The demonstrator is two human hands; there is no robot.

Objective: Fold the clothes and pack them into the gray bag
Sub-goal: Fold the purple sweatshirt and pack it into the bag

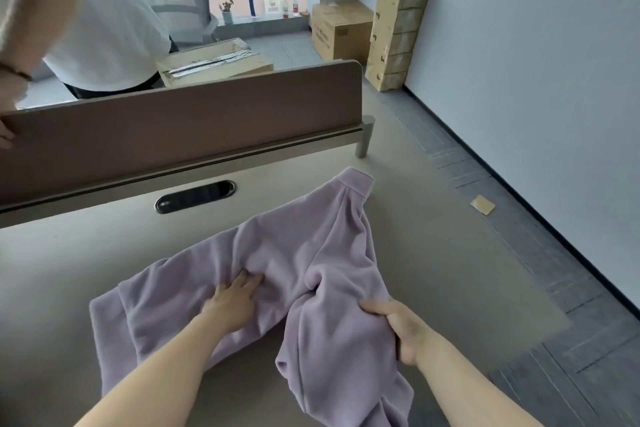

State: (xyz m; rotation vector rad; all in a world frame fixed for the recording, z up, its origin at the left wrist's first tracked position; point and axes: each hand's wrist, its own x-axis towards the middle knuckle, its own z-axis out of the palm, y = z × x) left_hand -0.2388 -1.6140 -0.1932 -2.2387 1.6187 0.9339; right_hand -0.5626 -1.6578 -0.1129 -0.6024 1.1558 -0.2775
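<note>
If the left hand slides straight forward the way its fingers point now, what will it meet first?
The left hand lies flat on the lilac garment, fingers pointing up and right. It would probably first push into the raised fold of that garment just ahead, though depth is unclear.

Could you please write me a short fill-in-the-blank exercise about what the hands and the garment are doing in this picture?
1. The garment spread on the desk is ____ in colour.
2. The left hand presses ____ on the garment with straight fingers.
3. The ____ hand holds a bunched fold in its grip.
4. Cardboard boxes are stacked against the ____.

Missing words: lilac; flat; right; wall
</note>
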